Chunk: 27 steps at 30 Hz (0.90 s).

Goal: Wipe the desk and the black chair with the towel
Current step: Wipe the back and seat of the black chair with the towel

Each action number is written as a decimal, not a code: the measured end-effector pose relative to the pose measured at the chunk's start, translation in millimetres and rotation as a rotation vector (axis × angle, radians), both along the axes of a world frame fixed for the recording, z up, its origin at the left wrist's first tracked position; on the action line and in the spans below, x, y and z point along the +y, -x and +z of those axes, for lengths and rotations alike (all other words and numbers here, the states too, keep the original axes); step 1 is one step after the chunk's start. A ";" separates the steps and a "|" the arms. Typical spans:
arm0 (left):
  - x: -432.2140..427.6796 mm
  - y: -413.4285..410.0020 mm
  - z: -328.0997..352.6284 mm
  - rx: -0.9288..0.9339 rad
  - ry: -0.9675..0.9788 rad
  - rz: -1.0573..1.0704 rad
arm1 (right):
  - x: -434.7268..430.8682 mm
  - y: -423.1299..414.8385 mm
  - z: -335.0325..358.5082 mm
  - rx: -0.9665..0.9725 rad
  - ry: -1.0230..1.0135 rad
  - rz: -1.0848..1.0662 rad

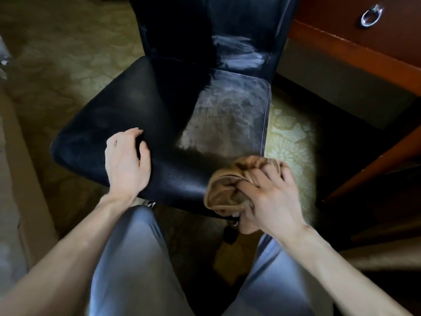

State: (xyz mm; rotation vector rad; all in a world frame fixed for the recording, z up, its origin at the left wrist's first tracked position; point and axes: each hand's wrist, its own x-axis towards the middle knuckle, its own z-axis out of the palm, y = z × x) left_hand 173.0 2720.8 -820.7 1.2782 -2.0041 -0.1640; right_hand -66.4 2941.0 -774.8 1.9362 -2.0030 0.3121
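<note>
Right hand [272, 197], blurred, apparently grips towel [225, 192].

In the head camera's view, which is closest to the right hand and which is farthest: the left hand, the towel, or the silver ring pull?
1. towel, bunched in the grip of the right hand, at the front right corner of the chair seat.
2. left hand, resting on the seat's left side.
3. ring pull, far upper right, on the drawer.

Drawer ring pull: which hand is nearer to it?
Right. The right hand, gripping the towel at the chair seat's near right corner, is below and left of the ring pull. The left hand rests on the seat's near left, farther away.
</note>
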 end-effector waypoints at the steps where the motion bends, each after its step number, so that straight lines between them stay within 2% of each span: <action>1: -7.4 -4.9 0.8 -0.014 -0.005 -0.001 | 9.7 3.1 -0.9 0.017 0.013 0.027; 4: -23.0 -20.0 7.5 -0.041 -0.026 0.061 | 18.4 -9.6 3.9 0.039 0.044 0.141; 8: -16.6 -30.9 -0.4 0.003 -0.167 0.213 | -24.6 -74.8 27.0 -0.068 0.118 0.261; 10: -2.2 -36.4 1.5 0.108 -0.301 0.173 | -55.9 -108.2 37.7 -0.100 0.111 0.302; 12: 18.0 -40.5 6.6 0.150 -0.256 -0.011 | -81.1 -127.2 38.1 -0.049 -0.010 0.386; 13: 28.9 -40.6 1.6 0.132 -0.177 -0.098 | -89.5 -132.1 34.7 -0.005 -0.081 0.442; 14: 36.3 -41.2 -3.2 0.084 -0.194 -0.084 | -94.7 -136.4 30.8 0.031 -0.136 0.494; 16: 38.8 -39.4 -9.2 0.043 -0.358 0.069 | -94.1 -142.4 26.7 0.058 -0.184 0.546; 18: 30.8 -46.7 -23.4 0.014 -0.362 0.139 | -89.6 -147.6 23.0 0.085 -0.167 0.569; 20: 22.6 -58.7 -23.9 -0.029 -0.463 0.157 | -83.6 -149.6 19.3 0.101 -0.138 0.610; 23: 13.0 -73.2 -20.4 -0.114 -0.415 0.148 | -78.0 -144.5 12.4 0.090 -0.098 0.650; 27: -7.1 -93.0 -3.1 -0.147 -0.602 0.174 | -74.6 -132.9 15.8 0.078 -0.112 0.673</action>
